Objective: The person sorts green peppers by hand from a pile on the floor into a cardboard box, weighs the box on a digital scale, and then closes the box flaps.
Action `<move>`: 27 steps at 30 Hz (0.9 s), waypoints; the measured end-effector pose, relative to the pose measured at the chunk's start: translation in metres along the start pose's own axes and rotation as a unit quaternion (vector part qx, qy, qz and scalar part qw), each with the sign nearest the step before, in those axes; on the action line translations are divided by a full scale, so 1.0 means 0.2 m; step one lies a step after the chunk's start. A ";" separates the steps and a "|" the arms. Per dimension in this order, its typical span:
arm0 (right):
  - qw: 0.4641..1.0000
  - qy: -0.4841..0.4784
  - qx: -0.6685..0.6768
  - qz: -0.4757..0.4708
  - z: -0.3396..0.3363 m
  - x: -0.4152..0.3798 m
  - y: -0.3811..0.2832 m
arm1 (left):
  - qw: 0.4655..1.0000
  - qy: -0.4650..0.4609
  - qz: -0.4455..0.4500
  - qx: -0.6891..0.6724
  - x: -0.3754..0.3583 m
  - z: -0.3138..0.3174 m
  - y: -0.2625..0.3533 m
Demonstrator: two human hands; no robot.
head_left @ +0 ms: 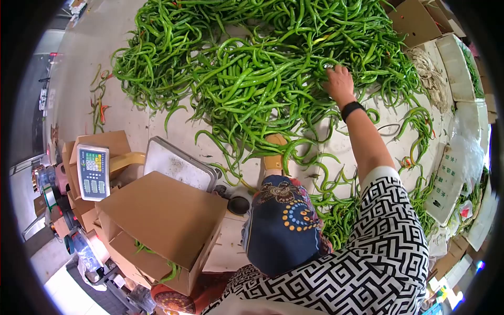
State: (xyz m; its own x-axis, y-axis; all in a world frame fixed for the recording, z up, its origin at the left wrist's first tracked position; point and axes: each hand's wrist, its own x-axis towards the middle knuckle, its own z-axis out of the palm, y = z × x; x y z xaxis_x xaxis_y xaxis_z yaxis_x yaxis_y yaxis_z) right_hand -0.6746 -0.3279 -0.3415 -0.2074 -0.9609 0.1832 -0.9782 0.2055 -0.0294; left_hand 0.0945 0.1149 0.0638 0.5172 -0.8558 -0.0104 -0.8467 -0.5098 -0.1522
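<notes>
A large heap of long green chili peppers (247,73) covers the floor before me. My right hand (340,84), bare with a black band at the wrist, is at the heap's right part, its fingers curled down onto peppers. My left hand (274,140), in a yellow glove below a dark patterned sleeve cover, is at the near edge of the heap. Peppers lie across this glove and hide its fingers, so its grip cannot be made out.
A digital scale (93,173) with a metal platform (176,165) stands left. An open cardboard box (163,215) with some peppers is nearer me. Loose peppers (418,131) lie right, beside white foam boxes (446,181). More cardboard (417,23) is at the far right.
</notes>
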 end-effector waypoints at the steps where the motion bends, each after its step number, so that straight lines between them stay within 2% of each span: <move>1: 0.989 -0.133 -0.065 0.011 0.02 0.01 -0.02 | 0.997 -0.007 0.080 0.002 0.06 0.11 0.18; 2: 0.990 -0.104 -0.092 0.024 0.09 0.02 -0.03 | 0.989 -0.008 0.148 0.003 0.11 0.21 0.32; 4: 0.988 -0.107 -0.101 0.042 0.18 0.02 0.00 | 0.969 0.004 0.246 0.016 0.18 0.32 0.48; 7: 0.987 -0.119 -0.098 0.043 0.12 0.00 0.05 | 0.946 0.027 0.320 0.038 0.23 0.41 0.63; 9: 0.996 0.047 0.079 -0.007 0.03 -0.06 0.14 | 0.940 0.048 0.336 0.046 0.24 0.40 0.68; 10: 0.991 0.034 0.127 0.005 -0.04 -0.08 0.17 | 0.935 0.061 0.347 0.049 0.25 0.39 0.71; 11: 0.962 0.058 0.266 -0.021 -0.08 -0.12 0.23 | 0.930 0.075 0.356 0.051 0.26 0.38 0.73; 13: 0.899 -0.045 0.412 0.142 -0.41 -0.26 0.17 | 0.924 0.095 0.368 0.047 0.27 0.36 0.76; 14: 0.901 -0.046 0.407 0.140 -0.44 -0.30 0.16 | 0.921 0.103 0.374 0.045 0.28 0.36 0.78; 16: 0.796 -0.002 0.577 0.181 -0.46 -0.35 0.16 | 0.916 0.116 0.381 0.043 0.28 0.34 0.79; 17: 0.797 -0.005 0.575 0.181 -0.46 -0.36 0.14 | 0.915 0.120 0.383 0.044 0.28 0.33 0.79; 19: 0.808 -0.058 0.555 0.191 -0.45 -0.37 0.12 | 0.914 0.121 0.385 0.043 0.26 0.35 0.68; 20: 0.769 -0.111 0.595 0.208 -0.37 -0.39 0.15 | 0.925 0.103 0.362 0.058 0.25 0.39 0.52; 21: 0.751 -0.198 0.582 0.241 -0.29 -0.43 0.20 | 0.935 0.086 0.337 0.072 0.25 0.42 0.43; 23: 0.868 -0.333 0.326 0.171 -0.21 -0.50 0.26 | 0.931 0.090 0.349 0.061 0.25 0.40 0.48; 25: 0.855 -0.314 0.373 0.178 -0.14 -0.53 0.26 | 0.928 0.092 0.356 0.056 0.22 0.40 0.56; 27: 0.943 -0.104 0.288 0.129 -0.23 -0.50 0.21 | 0.918 0.138 0.371 0.017 0.23 0.41 0.66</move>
State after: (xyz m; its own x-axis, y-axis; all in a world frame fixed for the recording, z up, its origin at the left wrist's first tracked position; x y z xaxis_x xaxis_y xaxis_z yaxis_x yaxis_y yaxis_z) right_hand -0.6949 -0.2140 -0.3158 -0.3770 -0.9210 -0.0984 -0.7258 0.3597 -0.5863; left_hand 0.0164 0.0155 -0.0376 -0.2569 -0.9580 0.1274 -0.9462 0.2225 -0.2349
